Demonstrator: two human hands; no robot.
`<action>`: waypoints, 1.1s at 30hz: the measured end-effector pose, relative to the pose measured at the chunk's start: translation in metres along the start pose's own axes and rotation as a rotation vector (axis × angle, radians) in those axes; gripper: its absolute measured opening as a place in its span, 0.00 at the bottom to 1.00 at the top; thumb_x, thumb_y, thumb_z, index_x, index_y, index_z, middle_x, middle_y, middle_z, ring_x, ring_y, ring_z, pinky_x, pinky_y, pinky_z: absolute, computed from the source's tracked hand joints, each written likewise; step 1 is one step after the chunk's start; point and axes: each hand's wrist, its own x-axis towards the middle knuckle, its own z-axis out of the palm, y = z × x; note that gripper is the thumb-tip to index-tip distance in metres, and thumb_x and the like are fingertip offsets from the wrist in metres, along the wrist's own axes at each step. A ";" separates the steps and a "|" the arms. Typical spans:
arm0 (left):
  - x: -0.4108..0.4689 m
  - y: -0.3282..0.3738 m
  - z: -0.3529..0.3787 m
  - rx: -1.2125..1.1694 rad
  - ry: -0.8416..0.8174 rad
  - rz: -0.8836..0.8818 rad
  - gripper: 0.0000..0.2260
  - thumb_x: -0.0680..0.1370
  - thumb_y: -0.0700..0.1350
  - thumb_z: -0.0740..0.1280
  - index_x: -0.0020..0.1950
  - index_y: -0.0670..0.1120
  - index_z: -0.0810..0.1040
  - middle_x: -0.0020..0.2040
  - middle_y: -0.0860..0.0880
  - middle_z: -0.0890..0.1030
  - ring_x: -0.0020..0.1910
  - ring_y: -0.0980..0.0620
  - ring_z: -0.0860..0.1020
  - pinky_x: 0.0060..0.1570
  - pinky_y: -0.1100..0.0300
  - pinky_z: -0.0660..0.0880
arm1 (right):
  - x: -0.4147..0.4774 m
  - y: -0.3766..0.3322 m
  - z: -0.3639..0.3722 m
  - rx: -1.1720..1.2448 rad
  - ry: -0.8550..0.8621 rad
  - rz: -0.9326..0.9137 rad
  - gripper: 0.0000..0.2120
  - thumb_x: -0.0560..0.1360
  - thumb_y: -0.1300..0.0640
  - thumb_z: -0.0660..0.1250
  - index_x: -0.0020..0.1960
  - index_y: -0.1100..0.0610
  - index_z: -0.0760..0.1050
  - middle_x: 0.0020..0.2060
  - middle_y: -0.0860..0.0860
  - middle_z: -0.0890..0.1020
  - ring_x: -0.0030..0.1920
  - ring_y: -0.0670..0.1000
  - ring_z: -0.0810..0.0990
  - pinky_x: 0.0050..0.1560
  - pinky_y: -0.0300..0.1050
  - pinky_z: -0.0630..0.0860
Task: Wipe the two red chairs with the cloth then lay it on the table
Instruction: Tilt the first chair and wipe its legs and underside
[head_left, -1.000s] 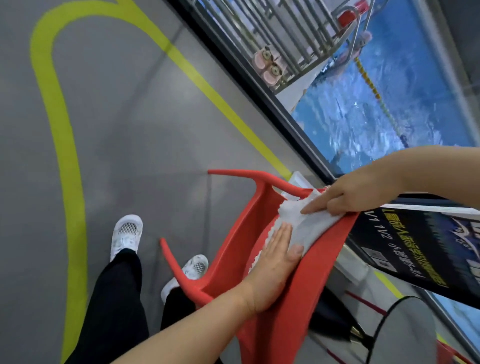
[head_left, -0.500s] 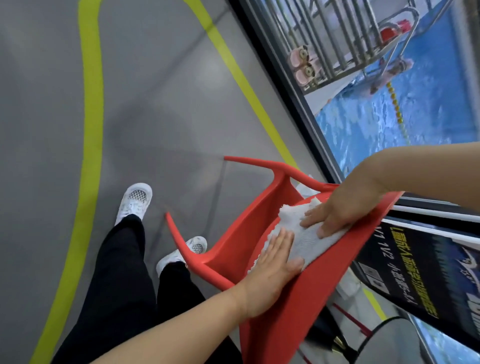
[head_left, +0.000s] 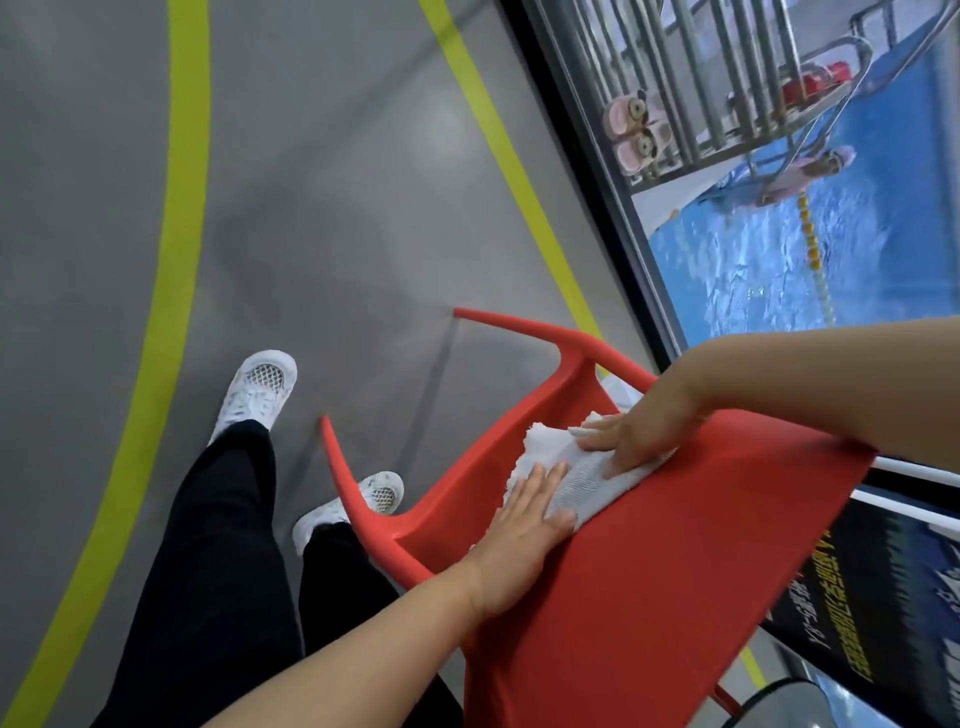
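Left hand, right hand seemingly flatten chair's cloth.

I see on my feed: loose black trousers, full length, hems resting on the shoes. White shoes with open mesh panels over the toes. Both forearms are bare.

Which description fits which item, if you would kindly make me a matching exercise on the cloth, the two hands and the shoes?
Things:
1. cloth
2. left hand
3. right hand
4. white shoes

Descriptions:
A. stand on the grey floor
B. reaches in from the right, fingers pressing the cloth
C. lies rumpled on the red chair
D. lies flat, fingertips on the cloth's near edge

Pairs: 1-C, 2-D, 3-B, 4-A.
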 end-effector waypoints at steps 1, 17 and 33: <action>0.004 0.005 0.000 0.014 -0.007 0.007 0.23 0.81 0.47 0.51 0.74 0.56 0.45 0.77 0.52 0.41 0.74 0.55 0.38 0.74 0.48 0.39 | -0.006 0.009 0.001 0.018 -0.004 0.014 0.28 0.81 0.49 0.50 0.76 0.50 0.40 0.77 0.51 0.43 0.77 0.53 0.43 0.76 0.52 0.42; 0.086 0.114 0.016 0.047 -0.193 0.241 0.21 0.80 0.34 0.50 0.73 0.39 0.55 0.77 0.46 0.49 0.75 0.53 0.47 0.74 0.58 0.43 | -0.088 0.103 0.048 0.573 0.373 0.088 0.16 0.81 0.62 0.54 0.67 0.64 0.67 0.66 0.61 0.72 0.59 0.55 0.72 0.61 0.40 0.66; 0.118 0.097 0.003 0.272 -0.264 0.229 0.21 0.82 0.49 0.46 0.75 0.52 0.47 0.76 0.57 0.44 0.74 0.58 0.41 0.74 0.49 0.41 | -0.055 0.113 0.029 0.286 0.266 0.146 0.18 0.80 0.57 0.57 0.69 0.59 0.68 0.62 0.58 0.76 0.50 0.52 0.70 0.42 0.36 0.70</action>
